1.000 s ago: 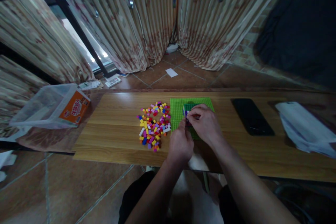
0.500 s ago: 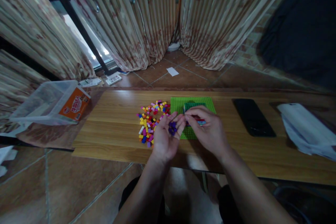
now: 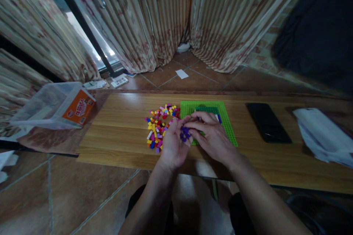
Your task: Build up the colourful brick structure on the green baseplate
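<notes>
Blk flat slab [image 3: 268, 123] nr wht pkg [image 3: 321, 128], striped curtains [image 3: 162, 25] bhnd

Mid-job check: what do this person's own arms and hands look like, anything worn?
The ungloved left hand and ungloved right hand join bare forearms: no sleeves, watches or cables show. Rings are too small to tell. Dark fabric clothing covers the legs.

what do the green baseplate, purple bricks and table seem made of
Green baseplate: probably plastic, fairly matt, studded surface. Purple bricks: likely plastic, evenly colored; finish unclear. Table: wood or laminate, slightly glossy, showing grain and reflected light.
</notes>
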A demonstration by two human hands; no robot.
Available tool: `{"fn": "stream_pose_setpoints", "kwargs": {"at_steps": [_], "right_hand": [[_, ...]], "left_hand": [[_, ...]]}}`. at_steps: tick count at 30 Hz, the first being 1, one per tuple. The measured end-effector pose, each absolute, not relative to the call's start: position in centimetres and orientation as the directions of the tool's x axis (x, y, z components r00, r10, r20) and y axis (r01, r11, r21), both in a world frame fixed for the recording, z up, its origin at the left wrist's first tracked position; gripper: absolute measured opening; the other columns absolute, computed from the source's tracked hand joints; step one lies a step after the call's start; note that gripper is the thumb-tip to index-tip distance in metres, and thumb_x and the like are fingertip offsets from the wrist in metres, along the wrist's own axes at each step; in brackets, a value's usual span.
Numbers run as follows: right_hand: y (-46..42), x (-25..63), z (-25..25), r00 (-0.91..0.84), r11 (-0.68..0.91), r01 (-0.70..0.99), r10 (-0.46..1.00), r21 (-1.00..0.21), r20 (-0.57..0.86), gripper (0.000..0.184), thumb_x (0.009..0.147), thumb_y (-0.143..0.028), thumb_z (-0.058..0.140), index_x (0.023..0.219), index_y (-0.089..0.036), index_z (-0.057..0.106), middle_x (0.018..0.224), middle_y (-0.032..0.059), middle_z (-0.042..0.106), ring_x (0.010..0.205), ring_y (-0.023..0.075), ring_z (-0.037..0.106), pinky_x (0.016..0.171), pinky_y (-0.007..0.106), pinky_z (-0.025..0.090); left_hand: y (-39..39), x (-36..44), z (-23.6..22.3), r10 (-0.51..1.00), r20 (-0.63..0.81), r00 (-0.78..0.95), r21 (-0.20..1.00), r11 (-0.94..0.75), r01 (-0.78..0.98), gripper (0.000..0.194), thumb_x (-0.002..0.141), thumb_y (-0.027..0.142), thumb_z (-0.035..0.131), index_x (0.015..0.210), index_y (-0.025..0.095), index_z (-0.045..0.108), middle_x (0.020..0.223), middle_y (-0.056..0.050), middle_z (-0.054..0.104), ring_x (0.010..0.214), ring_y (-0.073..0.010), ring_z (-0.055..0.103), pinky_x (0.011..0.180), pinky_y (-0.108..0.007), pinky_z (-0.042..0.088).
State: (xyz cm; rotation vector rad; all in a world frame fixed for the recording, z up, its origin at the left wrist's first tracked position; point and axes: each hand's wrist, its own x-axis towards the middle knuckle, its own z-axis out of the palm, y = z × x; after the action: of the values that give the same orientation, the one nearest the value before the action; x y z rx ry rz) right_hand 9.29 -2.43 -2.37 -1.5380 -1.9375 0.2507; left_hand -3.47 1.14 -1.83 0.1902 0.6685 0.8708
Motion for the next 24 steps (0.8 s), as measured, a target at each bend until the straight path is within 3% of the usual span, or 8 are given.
{"fn": "stream_pose_setpoints", "kwargs": {"at_steps": [4, 7, 11, 14, 16, 20, 24], "right_hand": [[-2.3, 9.4, -2.3, -0.069, 0.285, 0.781, 0.924, -0.555, 0.377, 0.017, 0.089, -0.018, 0.059, 0.097, -0.026, 0.071, 0.116, 0.0055, 0.064, 0.110, 0.0248, 0.056, 0.094, 0.046, 0.045], [-2.2, 10.1, -2.3, 0.061, 0.262, 0.695, 0.906, -0.669, 0.418, 0.013, 0.089, -0.020, 0.057, 0.095, -0.023, 0.068, 0.110, 0.0064, 0.066, 0.107, 0.0226, 0.060, 0.094, 0.043, 0.047], [-2.0, 11.7, -2.1, 0.340, 0.165, 0.439, 0.879, -0.883, 0.334, 0.012, 0.086, -0.030, 0.062, 0.092, -0.022, 0.068, 0.090, 0.0030, 0.071, 0.080, 0.0177, 0.067, 0.075, 0.034, 0.054], [-1.8, 12.6, -2.1, 0.466, 0.122, 0.273, 0.851, -0.954, 0.242, 0.014, 0.078, -0.034, 0.070, 0.083, -0.021, 0.070, 0.077, 0.0006, 0.071, 0.067, 0.0164, 0.066, 0.065, 0.032, 0.055], [-1.7, 12.8, -2.1, 0.509, 0.095, 0.220, 0.838, -0.971, 0.197, 0.015, 0.073, -0.034, 0.074, 0.080, -0.021, 0.072, 0.072, 0.0000, 0.071, 0.063, 0.0162, 0.066, 0.062, 0.031, 0.055], [-1.7, 12.8, -2.5, 0.456, 0.049, 0.235, 0.877, -0.971, 0.154, 0.016, 0.076, -0.033, 0.070, 0.086, -0.022, 0.075, 0.078, 0.0014, 0.073, 0.068, 0.0161, 0.067, 0.064, 0.030, 0.054], [-2.0, 12.5, -2.9, 0.298, 0.054, 0.461, 0.931, -0.886, 0.211, 0.020, 0.084, -0.029, 0.060, 0.094, -0.022, 0.076, 0.089, 0.0039, 0.071, 0.079, 0.0168, 0.066, 0.071, 0.030, 0.052]], "left_hand": [[1.1, -3.4, -1.8, 0.761, -0.482, 0.435, 0.418, 0.636, -0.649, 0.042, 0.100, 0.038, 0.036, 0.092, 0.011, 0.068, 0.091, -0.010, 0.069, 0.074, -0.0116, 0.063, 0.070, -0.021, 0.051], [1.2, -3.4, -1.8, 0.745, -0.562, 0.360, 0.423, 0.633, -0.648, 0.037, 0.098, 0.033, 0.040, 0.085, 0.010, 0.066, 0.083, -0.010, 0.069, 0.073, -0.0129, 0.064, 0.070, -0.023, 0.053], [1.3, -3.5, -2.0, 0.726, -0.622, 0.294, 0.458, 0.641, -0.615, 0.018, 0.091, 0.018, 0.051, 0.082, 0.010, 0.064, 0.070, -0.005, 0.064, 0.056, -0.0067, 0.057, 0.053, -0.015, 0.045], [1.1, -3.5, -2.2, 0.720, -0.618, 0.314, 0.493, 0.667, -0.559, 0.008, 0.084, 0.013, 0.057, 0.086, 0.010, 0.064, 0.066, -0.001, 0.060, 0.048, -0.0036, 0.048, 0.044, -0.013, 0.035], [0.8, -3.4, -2.3, 0.721, -0.613, 0.323, 0.518, 0.676, -0.525, 0.011, 0.080, 0.014, 0.060, 0.089, 0.010, 0.064, 0.066, 0.000, 0.058, 0.046, -0.0028, 0.044, 0.041, -0.013, 0.030], [0.3, -3.0, -2.8, 0.745, -0.580, 0.330, 0.580, 0.661, -0.476, 0.023, 0.072, 0.018, 0.066, 0.094, 0.010, 0.064, 0.067, 0.002, 0.056, 0.045, -0.0020, 0.039, 0.040, -0.014, 0.023], [0.1, -2.8, -3.2, 0.755, -0.555, 0.349, 0.613, 0.655, -0.442, 0.028, 0.070, 0.021, 0.067, 0.096, 0.011, 0.064, 0.067, 0.003, 0.055, 0.044, -0.0012, 0.034, 0.040, -0.015, 0.019]]}}
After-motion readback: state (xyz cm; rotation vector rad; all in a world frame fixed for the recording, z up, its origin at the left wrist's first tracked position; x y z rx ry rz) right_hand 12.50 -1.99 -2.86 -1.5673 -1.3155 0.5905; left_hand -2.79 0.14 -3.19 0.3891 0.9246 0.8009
